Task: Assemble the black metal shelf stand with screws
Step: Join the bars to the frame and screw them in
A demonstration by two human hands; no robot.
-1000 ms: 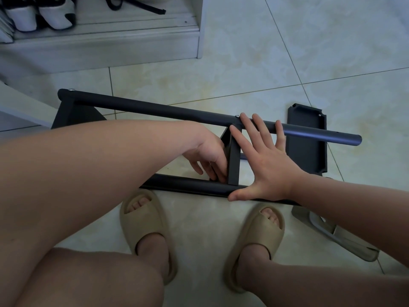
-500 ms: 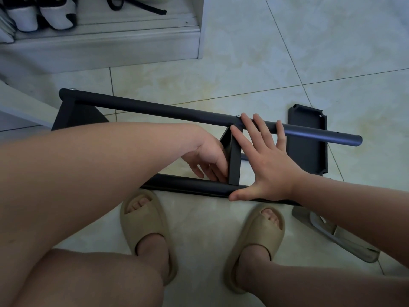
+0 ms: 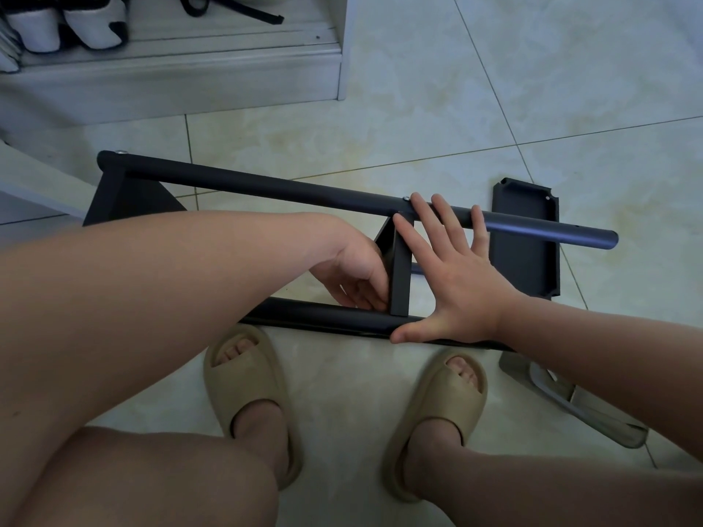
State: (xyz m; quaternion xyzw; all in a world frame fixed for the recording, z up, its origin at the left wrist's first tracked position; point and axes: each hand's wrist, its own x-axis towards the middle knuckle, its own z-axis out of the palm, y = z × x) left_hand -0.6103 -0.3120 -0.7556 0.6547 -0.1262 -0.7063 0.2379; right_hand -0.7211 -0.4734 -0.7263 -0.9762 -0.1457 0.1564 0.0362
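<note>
Two hands work on the black metal shelf stand (image 3: 399,275) in my single head view. The stand lies on its side on the tiled floor (image 3: 418,108), just beyond my slippers (image 3: 243,378).

My right hand (image 3: 456,283) is spread flat and grips nothing. Its fingertips (image 3: 418,201) rest on the far tube (image 3: 266,186) and its thumb presses the near tube (image 3: 323,313), bracing the two rails against each other. A screw head (image 3: 406,198) shows on the far tube right beside those fingertips, where the upright crosspiece (image 3: 401,260) meets it.

My left hand (image 3: 357,275) reaches in from the other side, fingers curled at the foot of the crosspiece where it joins the near tube. The crosspiece hides the fingertips, so I cannot tell whether they pinch a screw, turn one, or only steady the bracket.

A loose black plate (image 3: 525,237) lies on the floor past the right hand, under the free end of the far tube. Clear packaging (image 3: 570,405) sits by my right foot.

I judge the step in hand to be fixing the lower end of this crosspiece. Next, the holes need lining up while the right hand holds the rails square, and then the screw can be driven home. The loose plate probably follows at the open end.
</note>
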